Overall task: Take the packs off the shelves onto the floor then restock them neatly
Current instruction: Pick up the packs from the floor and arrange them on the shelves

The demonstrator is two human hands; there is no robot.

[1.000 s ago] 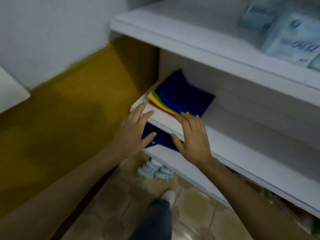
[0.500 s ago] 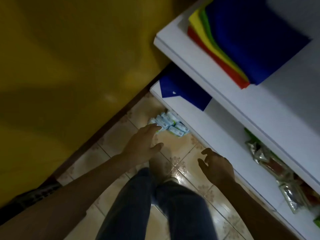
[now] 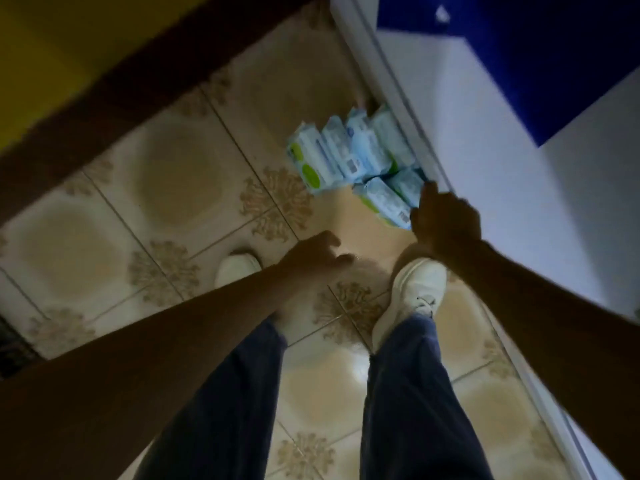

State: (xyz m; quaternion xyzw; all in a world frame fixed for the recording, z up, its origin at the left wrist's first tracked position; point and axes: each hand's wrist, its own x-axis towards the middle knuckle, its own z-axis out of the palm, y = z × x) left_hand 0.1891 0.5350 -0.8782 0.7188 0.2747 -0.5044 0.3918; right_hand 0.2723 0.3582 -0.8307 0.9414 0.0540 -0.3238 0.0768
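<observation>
1. Packs (image 3: 346,157) cluster on floor tiles (image 3: 180,174) at 1 o'clock, tight against the shelf edge (image 3: 394,109); open tiles toward 9 o'clock.
2. Shelf (image 3: 502,195) holds a blue sheet (image 3: 536,57), 2 o'clock.
3. Right hand (image 3: 445,221) touches nearest pack (image 3: 384,202), grip unclear; left hand (image 3: 311,252) loosely curled, empty.

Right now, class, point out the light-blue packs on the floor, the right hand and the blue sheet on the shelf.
light-blue packs (image 3: 360,152): head view, front of a middle pack.
right hand (image 3: 446,220): head view, back of the hand.
blue sheet (image 3: 536,46): head view, middle of its flat surface.
</observation>
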